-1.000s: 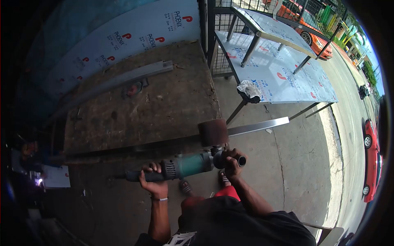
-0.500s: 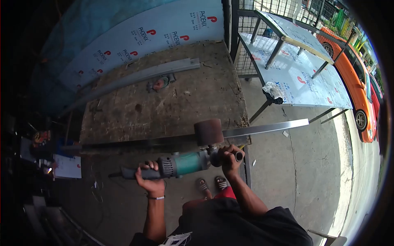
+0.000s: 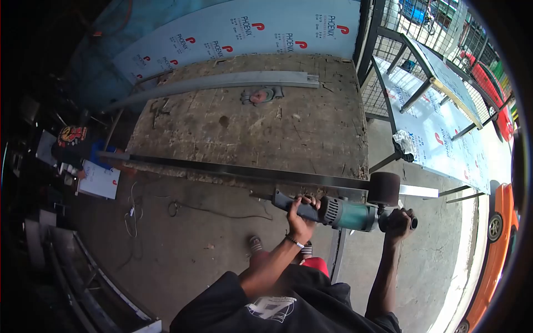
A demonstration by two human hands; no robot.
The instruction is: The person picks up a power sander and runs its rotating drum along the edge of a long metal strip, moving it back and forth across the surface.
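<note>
A green and grey handheld drum sander [image 3: 355, 215] is held between my two hands, in front of the workbench edge. My left hand [image 3: 302, 216] is wrapped round its rear grip. My right hand [image 3: 398, 223] closes on the front side handle, beyond the gear head. The dark brown sanding drum [image 3: 384, 189] lies over a long metal tube [image 3: 244, 172], seemingly touching it. This tube runs along the bench's near edge, and its shiny end sticks out past the right corner. The drum hides part of the tube.
On the wooden workbench [image 3: 194, 133] lie another metal tube [image 3: 222, 82] and a small grinder-like tool [image 3: 260, 96]. A film-covered table [image 3: 411, 105] stands at right. A cord [image 3: 222, 212] crosses the floor. At left, a person [image 3: 72, 144] is near a white sheet [image 3: 99, 179].
The sander and both hands have moved right along the tube, from over the bench to past its right corner. My view has shifted too, showing more floor at left.
</note>
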